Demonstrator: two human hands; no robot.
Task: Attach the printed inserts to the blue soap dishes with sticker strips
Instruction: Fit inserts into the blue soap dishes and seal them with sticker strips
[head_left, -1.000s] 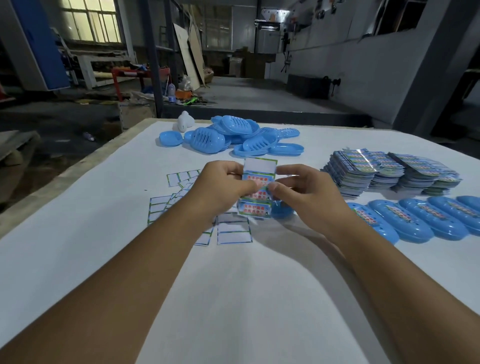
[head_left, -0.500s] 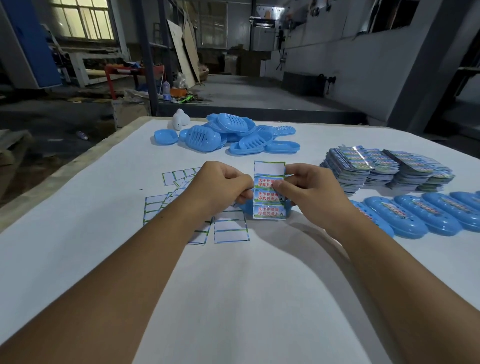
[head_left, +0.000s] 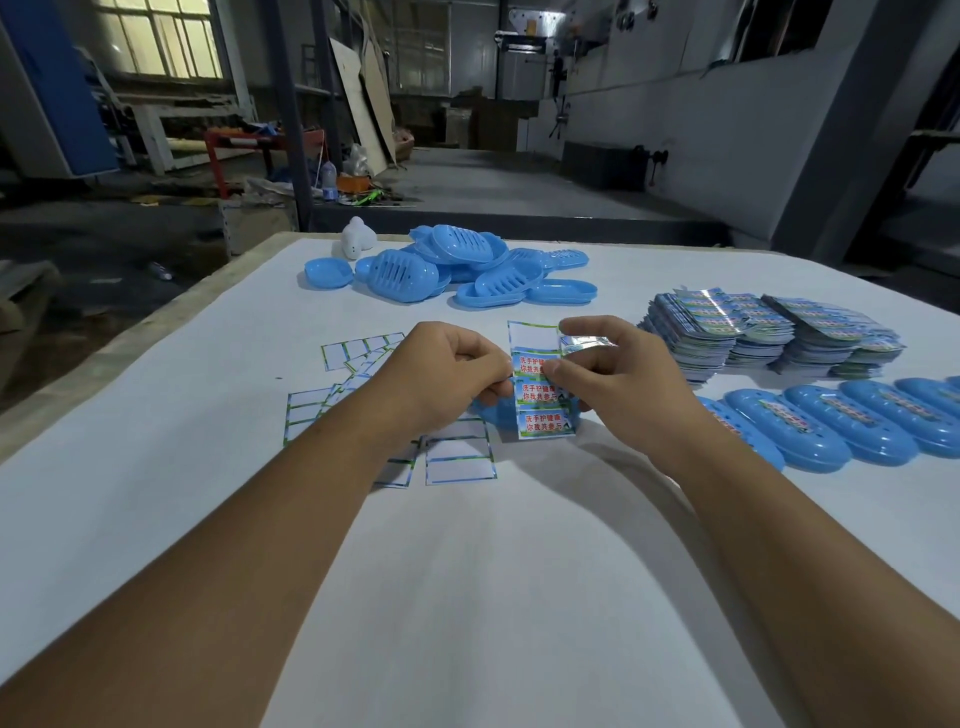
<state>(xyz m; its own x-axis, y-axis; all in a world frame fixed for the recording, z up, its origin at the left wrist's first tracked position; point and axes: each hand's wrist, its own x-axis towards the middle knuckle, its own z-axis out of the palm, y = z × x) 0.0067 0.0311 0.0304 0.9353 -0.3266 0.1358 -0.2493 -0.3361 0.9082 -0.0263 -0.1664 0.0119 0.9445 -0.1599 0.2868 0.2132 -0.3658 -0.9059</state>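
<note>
I see both forearms reaching forward over the white-covered counter (head_left: 467, 597). The left hand (head_left: 457, 374) is curled, pinching the left edge of a printed sticker strip with red lettering on blue and green labels (head_left: 543, 400), which it holds upright above the surface. The right hand (head_left: 613, 379) pinches a shiny peeled sticker (head_left: 587, 344) at the strip's top, where one blank white cell shows; three printed labels sit below it.

Behind the strip I can make out a sliver of a blue plastic soap dish (head_left: 491, 413), mostly hidden by the hands. Spent white backing sheets with green borders (head_left: 460, 462) lie scattered to the left. A heap of blue slotted soap dishes (head_left: 452, 265) sits at the far edge beside a small white object (head_left: 357, 239) I can't identify. To the right are stacks of printed inserts (head_left: 769, 332), and in front of them a row of blue dishes with labels on top (head_left: 852, 421), cut off at the frame edge.

Beyond the counter is a dim workshop with a concrete floor, leaning boards and a lit window.
</note>
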